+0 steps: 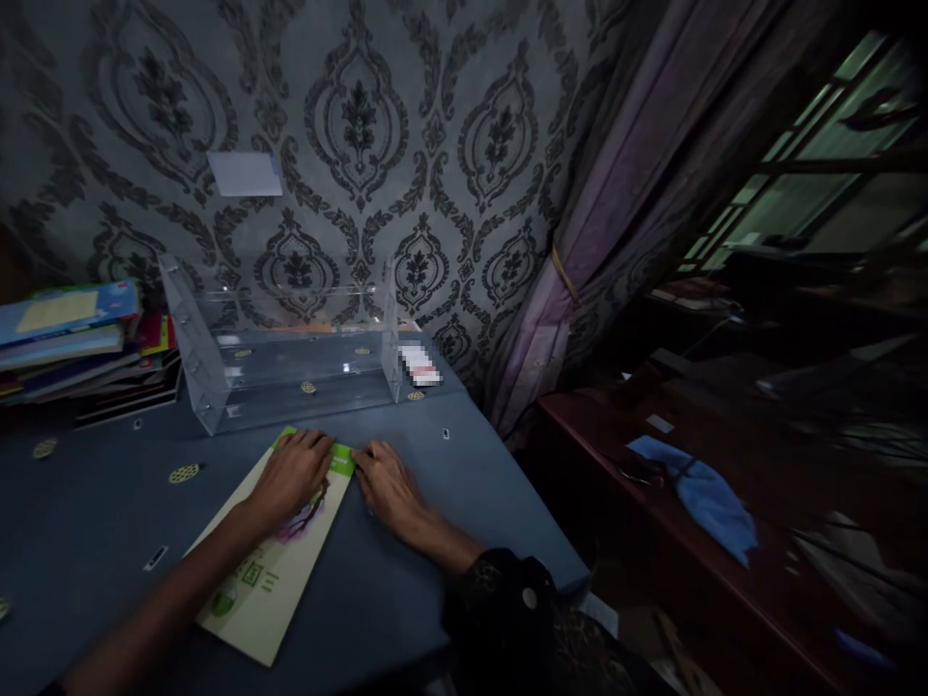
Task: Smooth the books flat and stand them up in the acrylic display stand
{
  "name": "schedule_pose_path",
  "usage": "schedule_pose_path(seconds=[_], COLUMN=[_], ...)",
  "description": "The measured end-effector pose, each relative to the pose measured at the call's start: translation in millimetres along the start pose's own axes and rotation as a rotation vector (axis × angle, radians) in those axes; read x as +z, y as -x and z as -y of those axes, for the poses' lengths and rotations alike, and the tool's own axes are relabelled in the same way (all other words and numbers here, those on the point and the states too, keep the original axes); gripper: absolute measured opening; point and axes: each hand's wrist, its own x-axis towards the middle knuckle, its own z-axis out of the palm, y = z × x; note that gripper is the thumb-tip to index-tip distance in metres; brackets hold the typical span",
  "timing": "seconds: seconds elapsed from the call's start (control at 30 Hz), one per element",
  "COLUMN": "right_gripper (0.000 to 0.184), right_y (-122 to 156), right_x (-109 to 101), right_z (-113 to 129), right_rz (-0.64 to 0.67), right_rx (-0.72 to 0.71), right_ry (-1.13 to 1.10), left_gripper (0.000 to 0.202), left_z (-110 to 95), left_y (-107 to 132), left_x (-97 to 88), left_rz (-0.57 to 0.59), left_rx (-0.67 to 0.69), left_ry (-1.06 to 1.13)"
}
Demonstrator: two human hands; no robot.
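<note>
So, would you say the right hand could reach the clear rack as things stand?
Probably yes: the right hand, at the edge of the cream packet, is near the clear rack, and nothing visible stands between them.

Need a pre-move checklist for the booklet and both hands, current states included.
1. Left hand on booklet: ok, laid across its green end.
2. Right hand at booklet: ok, fingers at the green end's right corner.
3. Right hand's grip: cannot tell whether it pinches or only touches.
4. Gap between booklet and clear rack: cannot tell; they are very near.
5. Book stack away from both hands: ok, off to the left.
</note>
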Motion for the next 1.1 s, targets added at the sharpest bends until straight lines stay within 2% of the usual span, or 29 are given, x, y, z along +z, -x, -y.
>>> schedule_pose_path(seconds=[0.1, 0.23, 0.5, 0.8, 1.1], right_gripper=[0.028, 0.031, 0.042, 0.051, 0.06], right_y=[-0.3, -6.0, -19.8, -12.7, -10.3], right_x=[3.6, 6.4, 10.6, 16.5, 17.6], right_z=[1.5, -1.4, -11.4, -17.5, -19.5], right_rz=[0.011, 0.026, 0.043, -0.016, -0.018], right_rx=[0.071, 0.077, 0.073, 0.136, 0.076], right_ry=[0.006, -0.065, -0.268, -0.43, -0.51], left_gripper=[0.03, 0.03, 0.033, 0.043, 0.049], left_z=[-2.4, -5.0, -0.7, 3.1, 4.6], left_y=[-0.2, -1.3, -1.9, -2.4, -3.6], left_x=[6.0, 9.7, 5.5, 3.5, 7.1], left_rz=[-0.045, -0.082, -0.028, 0.04, 0.033], left_rx=[0.001, -0.016, -0.035, 0.004, 0.009], left_ry=[0.043, 0.087, 0.073, 0.119, 0.132])
